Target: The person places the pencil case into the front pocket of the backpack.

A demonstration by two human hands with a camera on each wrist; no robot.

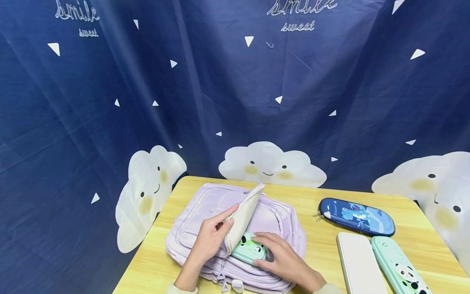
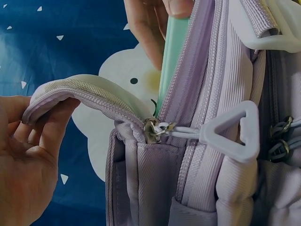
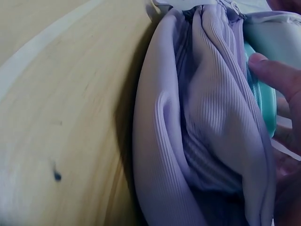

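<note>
A lilac backpack (image 1: pixel 194 212) lies on the table with its front pocket unzipped. My left hand (image 1: pixel 211 239) pinches the edge of the pocket's flap (image 1: pixel 245 218) between thumb and fingers and holds it up, its pale lining showing. A mint-green pencil case (image 1: pixel 246 252) with panda pictures is partly inside the pocket. My right hand (image 1: pixel 282 254) grips that case, thumb on the near edge and fingers over the far side. In the left wrist view, a triangular zipper pull (image 2: pixel 233 132) hangs beside the pocket opening. The case's inner end is hidden by the flap.
To the right on the wooden table (image 1: pixel 308 241) lie a dark blue pencil case (image 1: pixel 358 216), a white flat box-like case (image 1: pixel 360 261) and another mint panda pencil case (image 1: pixel 398 265). A blue curtain (image 1: pixel 235 81) with clouds hangs behind the table.
</note>
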